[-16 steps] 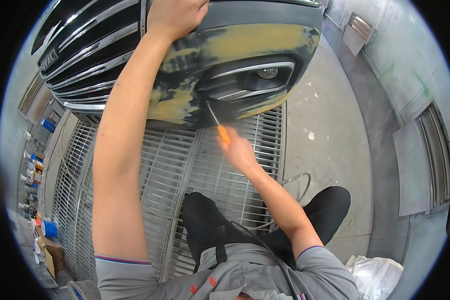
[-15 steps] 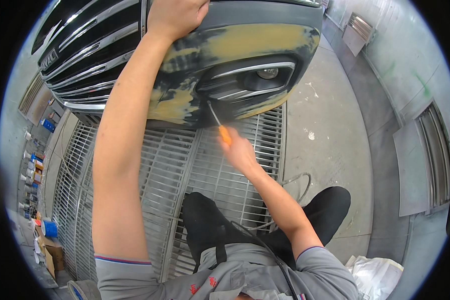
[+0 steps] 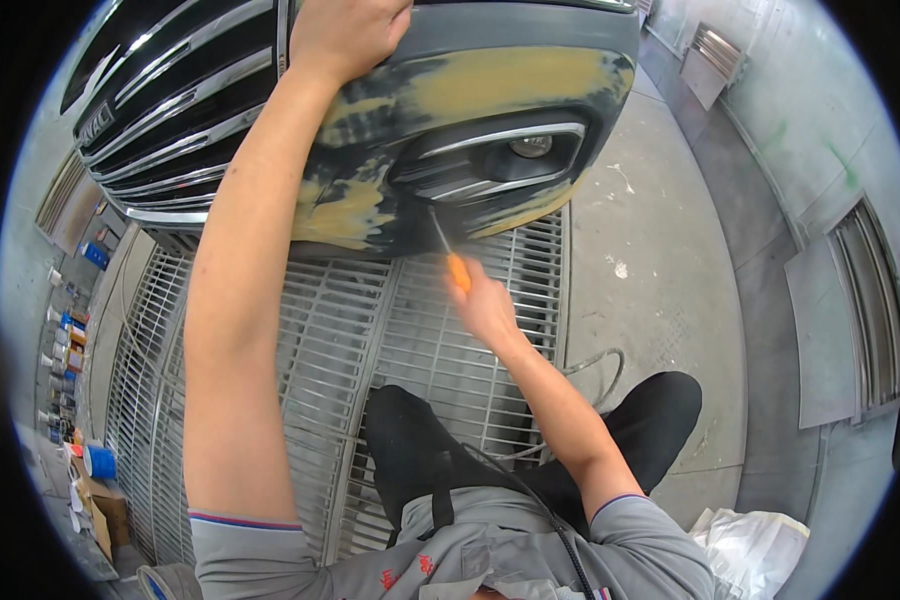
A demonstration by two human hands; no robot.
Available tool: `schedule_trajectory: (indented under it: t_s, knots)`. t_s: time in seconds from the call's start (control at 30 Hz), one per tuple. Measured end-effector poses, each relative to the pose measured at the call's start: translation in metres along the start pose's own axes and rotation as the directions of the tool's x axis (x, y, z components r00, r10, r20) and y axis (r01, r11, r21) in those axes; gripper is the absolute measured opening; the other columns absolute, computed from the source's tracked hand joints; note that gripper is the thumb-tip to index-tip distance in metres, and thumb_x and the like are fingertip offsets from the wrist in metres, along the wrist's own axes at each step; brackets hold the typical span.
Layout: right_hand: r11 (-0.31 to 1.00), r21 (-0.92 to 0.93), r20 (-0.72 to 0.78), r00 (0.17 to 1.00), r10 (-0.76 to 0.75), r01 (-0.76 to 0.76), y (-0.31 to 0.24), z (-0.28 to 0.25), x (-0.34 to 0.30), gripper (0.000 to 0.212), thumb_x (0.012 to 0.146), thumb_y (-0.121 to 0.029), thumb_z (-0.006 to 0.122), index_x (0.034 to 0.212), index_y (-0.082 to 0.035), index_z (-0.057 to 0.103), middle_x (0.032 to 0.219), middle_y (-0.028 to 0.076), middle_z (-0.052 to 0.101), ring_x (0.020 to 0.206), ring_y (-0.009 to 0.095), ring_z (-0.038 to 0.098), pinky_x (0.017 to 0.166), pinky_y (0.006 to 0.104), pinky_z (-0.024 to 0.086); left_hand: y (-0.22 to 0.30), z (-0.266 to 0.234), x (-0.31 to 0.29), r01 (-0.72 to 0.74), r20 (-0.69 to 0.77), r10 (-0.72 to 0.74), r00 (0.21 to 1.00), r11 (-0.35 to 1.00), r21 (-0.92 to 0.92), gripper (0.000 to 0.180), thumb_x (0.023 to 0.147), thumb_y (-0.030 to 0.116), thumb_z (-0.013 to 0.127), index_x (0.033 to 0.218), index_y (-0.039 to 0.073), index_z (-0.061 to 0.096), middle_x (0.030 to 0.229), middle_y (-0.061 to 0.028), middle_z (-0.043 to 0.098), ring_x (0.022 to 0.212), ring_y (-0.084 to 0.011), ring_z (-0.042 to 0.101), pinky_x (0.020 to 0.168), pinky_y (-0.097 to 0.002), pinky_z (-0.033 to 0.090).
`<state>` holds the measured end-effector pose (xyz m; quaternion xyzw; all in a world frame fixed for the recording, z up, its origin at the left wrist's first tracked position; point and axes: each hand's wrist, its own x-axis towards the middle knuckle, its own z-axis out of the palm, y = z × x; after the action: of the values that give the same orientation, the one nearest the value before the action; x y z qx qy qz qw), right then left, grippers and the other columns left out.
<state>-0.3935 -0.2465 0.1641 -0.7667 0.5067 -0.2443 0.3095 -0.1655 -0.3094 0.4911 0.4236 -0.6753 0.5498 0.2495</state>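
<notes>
A car's front bumper (image 3: 470, 22), dark grey with sanded yellow-brown filler patches (image 3: 510, 80), fills the upper middle. My left hand (image 3: 345, 38) rests on its upper part beside the grille, fingers curled and partly cut off by the picture's top edge. What they may hold is hidden. Below the fog lamp recess (image 3: 500, 160), my right hand (image 3: 488, 305) is closed round the orange handle of a screwdriver (image 3: 459, 270). Its thin metal shaft slants up and left, the tip at the dark lower part of the bumper. Whether the tip touches cannot be made out.
Metal floor grating (image 3: 310, 340) lies under the bumper and my knees. A grey hose (image 3: 610, 365) curls at the right. Paint cans and a blue tape roll (image 3: 98, 461) line the left wall. A white plastic bag (image 3: 750, 545) sits at lower right.
My right hand and the screwdriver have shifted slightly to the right, the tip moving along the bumper's lower part. My left hand keeps its place on the bumper.
</notes>
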Motion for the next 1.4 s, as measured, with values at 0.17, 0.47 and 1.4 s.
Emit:
schedule_trajectory:
  t_s: [0.17, 0.47, 1.4]
  knots:
    - [0.999, -0.006, -0.004, 0.999, 0.04, -0.04, 0.013, 0.003, 0.003, 0.058, 0.104, -0.05, 0.058, 0.149, -0.012, 0.055, 0.098, 0.032, 0.075, 0.096, 0.055, 0.071, 0.084, 0.0597, 0.056, 0.001, 0.0, 0.001, 0.002, 0.003, -0.002, 1.0, 1.0, 0.001, 0.041, 0.092, 0.018, 0.068, 0.133, 0.015, 0.072, 0.154, -0.0074, 0.061, 0.146, -0.0305, 0.052, 0.121, -0.0515, 0.038]
    - [0.994, -0.002, 0.007, 0.994, 0.112, -0.112, 0.02, 0.0, 0.008, 0.059, 0.103, -0.05, 0.058, 0.149, -0.012, 0.055, 0.101, 0.033, 0.075, 0.1, 0.054, 0.071, 0.088, 0.0584, 0.055, 0.001, 0.0, 0.0, 0.017, 0.024, -0.017, 1.0, 1.0, 0.006, 0.042, 0.091, 0.018, 0.067, 0.133, 0.015, 0.072, 0.155, -0.0067, 0.061, 0.147, -0.0302, 0.051, 0.123, -0.0511, 0.037]
    - [0.993, 0.018, -0.019, 0.993, 0.113, -0.113, 0.03, -0.006, 0.007, 0.055, 0.104, -0.052, 0.058, 0.145, -0.014, 0.058, 0.103, 0.03, 0.075, 0.101, 0.052, 0.071, 0.087, 0.058, 0.055, 0.002, 0.0, 0.0, 0.02, 0.032, -0.02, 0.999, 1.0, 0.005, 0.043, 0.091, 0.018, 0.067, 0.134, 0.014, 0.072, 0.156, -0.0078, 0.06, 0.148, -0.0302, 0.05, 0.124, -0.0508, 0.035]
